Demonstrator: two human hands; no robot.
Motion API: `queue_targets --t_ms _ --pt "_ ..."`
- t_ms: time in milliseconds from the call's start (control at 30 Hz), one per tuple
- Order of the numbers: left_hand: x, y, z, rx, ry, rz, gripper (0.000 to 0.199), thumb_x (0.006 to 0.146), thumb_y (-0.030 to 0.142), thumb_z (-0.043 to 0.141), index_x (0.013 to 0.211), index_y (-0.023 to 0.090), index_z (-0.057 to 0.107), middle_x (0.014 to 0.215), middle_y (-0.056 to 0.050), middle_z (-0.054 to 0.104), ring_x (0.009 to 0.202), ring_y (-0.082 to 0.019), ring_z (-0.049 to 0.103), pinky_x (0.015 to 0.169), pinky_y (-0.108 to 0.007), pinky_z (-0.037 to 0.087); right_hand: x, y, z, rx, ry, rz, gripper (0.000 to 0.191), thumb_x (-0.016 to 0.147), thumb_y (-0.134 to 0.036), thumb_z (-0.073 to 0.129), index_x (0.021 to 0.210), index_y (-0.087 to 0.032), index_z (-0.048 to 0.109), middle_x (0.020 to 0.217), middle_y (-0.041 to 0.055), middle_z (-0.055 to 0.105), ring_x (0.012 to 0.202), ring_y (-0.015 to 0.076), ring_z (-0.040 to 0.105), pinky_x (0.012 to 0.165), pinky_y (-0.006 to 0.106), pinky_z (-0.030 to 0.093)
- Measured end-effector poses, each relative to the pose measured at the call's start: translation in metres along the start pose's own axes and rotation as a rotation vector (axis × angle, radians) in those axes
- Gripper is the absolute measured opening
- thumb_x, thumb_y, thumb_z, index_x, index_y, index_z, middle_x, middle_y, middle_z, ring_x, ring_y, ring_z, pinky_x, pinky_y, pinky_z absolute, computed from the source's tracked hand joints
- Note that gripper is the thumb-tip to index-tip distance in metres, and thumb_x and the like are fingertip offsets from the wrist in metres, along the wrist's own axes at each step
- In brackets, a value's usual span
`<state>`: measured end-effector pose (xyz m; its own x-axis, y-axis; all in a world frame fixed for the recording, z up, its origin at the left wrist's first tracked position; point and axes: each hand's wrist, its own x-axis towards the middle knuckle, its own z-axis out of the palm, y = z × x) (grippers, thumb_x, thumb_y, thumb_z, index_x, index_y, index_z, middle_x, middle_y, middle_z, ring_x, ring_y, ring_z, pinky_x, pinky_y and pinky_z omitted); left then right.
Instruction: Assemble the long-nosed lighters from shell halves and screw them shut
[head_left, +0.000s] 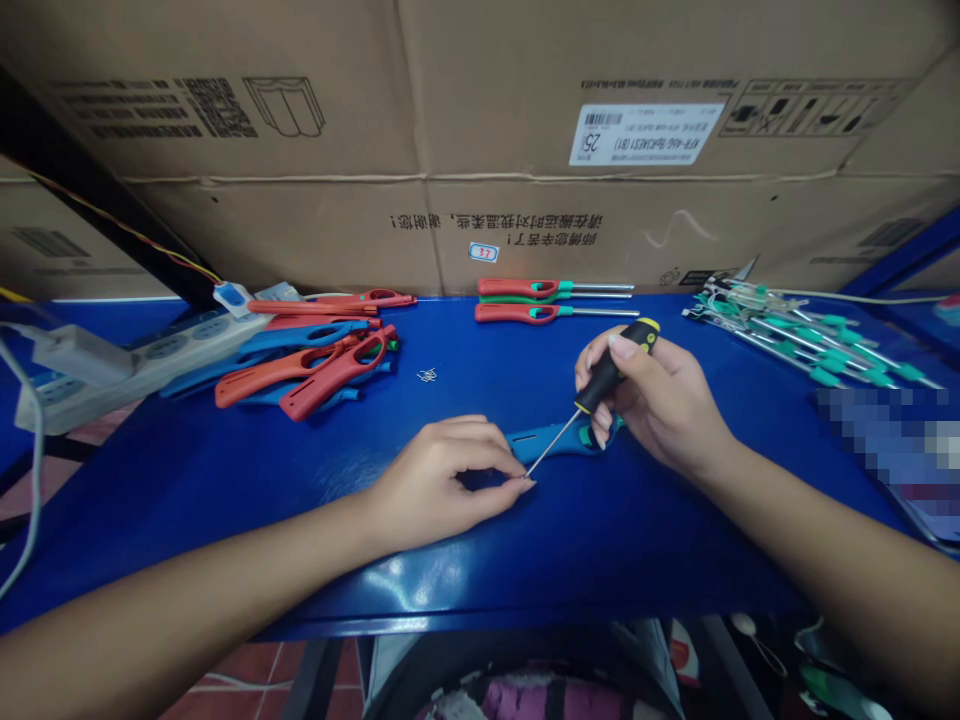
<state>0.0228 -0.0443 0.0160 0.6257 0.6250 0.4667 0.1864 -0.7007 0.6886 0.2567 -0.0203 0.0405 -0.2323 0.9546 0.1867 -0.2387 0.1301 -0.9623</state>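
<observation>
My right hand [660, 400] is wrapped round the black and yellow handle of a screwdriver [611, 372], whose shaft slants down to the left. Its tip meets the pinched thumb and forefinger of my left hand [450, 475]. Whatever those fingertips hold is too small to make out. Just behind them a blue lighter casing [555, 440] with a turquoise trigger lies on the blue table [465, 550], partly hidden by both hands. A little pile of tiny screws [426, 375] lies farther back, beyond my left hand.
Red, orange and blue lighter casings [322, 370] are heaped at left beside a power strip [142, 350]. Several lighters with metal tubes [555, 300] lie at the back. Metal tubes with turquoise parts [817, 340] are piled at right. A cardboard wall [337, 230] stands behind.
</observation>
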Motion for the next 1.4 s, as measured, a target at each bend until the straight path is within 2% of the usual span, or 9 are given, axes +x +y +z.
queue_targets --t_ms 133,367,600,800,1000,1233,1400 --pt "0.0 0.0 -0.001 0.039 -0.002 0.041 0.006 0.088 0.014 0.072 0.089 0.012 0.077 0.081 -0.005 0.075 0.073 -0.013 0.066 0.072 -0.026 0.052 0.001 0.001 0.001 -0.006 0.037 0.008 0.027 0.092 -0.043 0.066 0.082 -0.018 0.064 0.075 -0.0004 0.065 0.043 0.009 0.056 0.035 0.023 0.053" --pt "-0.001 -0.002 -0.001 0.051 0.001 0.033 0.005 0.088 0.015 0.073 0.09 0.013 0.077 0.083 -0.005 0.075 0.074 -0.013 0.067 0.072 -0.026 0.053 0.002 0.001 0.004 0.014 0.084 0.047 0.032 0.087 -0.048 0.07 0.08 -0.018 0.063 0.073 -0.0007 0.065 0.041 0.0088 0.055 0.033 0.023 0.052" --pt "-0.002 -0.002 -0.001 0.064 -0.001 0.051 0.005 0.089 0.016 0.072 0.09 0.013 0.077 0.083 -0.005 0.075 0.073 -0.013 0.066 0.072 -0.026 0.052 0.003 0.004 0.004 0.037 0.09 0.101 0.035 0.085 -0.05 0.072 0.08 -0.017 0.062 0.072 0.0006 0.065 0.04 0.0088 0.054 0.033 0.023 0.051" --pt "-0.003 -0.003 -0.001 0.086 -0.022 0.03 0.006 0.09 0.018 0.072 0.09 0.015 0.077 0.082 -0.004 0.075 0.074 -0.013 0.067 0.072 -0.027 0.052 0.0 0.005 0.003 -0.039 0.084 0.011 0.029 0.09 -0.046 0.068 0.082 -0.019 0.062 0.073 -0.0011 0.065 0.04 0.0087 0.055 0.033 0.023 0.051" --pt "-0.004 -0.005 0.001 0.072 0.008 -0.042 0.006 0.089 0.02 0.073 0.088 0.016 0.078 0.081 -0.003 0.075 0.073 -0.013 0.067 0.069 -0.025 0.053 -0.005 0.001 0.005 -0.092 0.089 -0.088 0.026 0.092 -0.045 0.066 0.085 -0.02 0.062 0.076 -0.0005 0.065 0.041 0.0096 0.057 0.035 0.025 0.053" --pt "-0.003 -0.004 0.0 0.071 0.006 -0.051 0.007 0.089 0.02 0.073 0.087 0.016 0.078 0.081 -0.003 0.075 0.073 -0.013 0.067 0.069 -0.026 0.053 -0.008 0.001 0.007 -0.1 0.097 -0.066 0.028 0.091 -0.048 0.067 0.085 -0.021 0.061 0.077 -0.0002 0.066 0.042 0.0099 0.057 0.035 0.026 0.054" --pt "-0.004 -0.006 0.001 0.075 -0.013 -0.064 0.007 0.089 0.021 0.072 0.087 0.017 0.078 0.081 -0.003 0.074 0.074 -0.013 0.067 0.07 -0.026 0.052 -0.008 0.0 0.009 -0.13 0.078 -0.101 0.027 0.091 -0.046 0.068 0.085 -0.021 0.061 0.076 -0.0001 0.066 0.042 0.0099 0.057 0.036 0.026 0.055"
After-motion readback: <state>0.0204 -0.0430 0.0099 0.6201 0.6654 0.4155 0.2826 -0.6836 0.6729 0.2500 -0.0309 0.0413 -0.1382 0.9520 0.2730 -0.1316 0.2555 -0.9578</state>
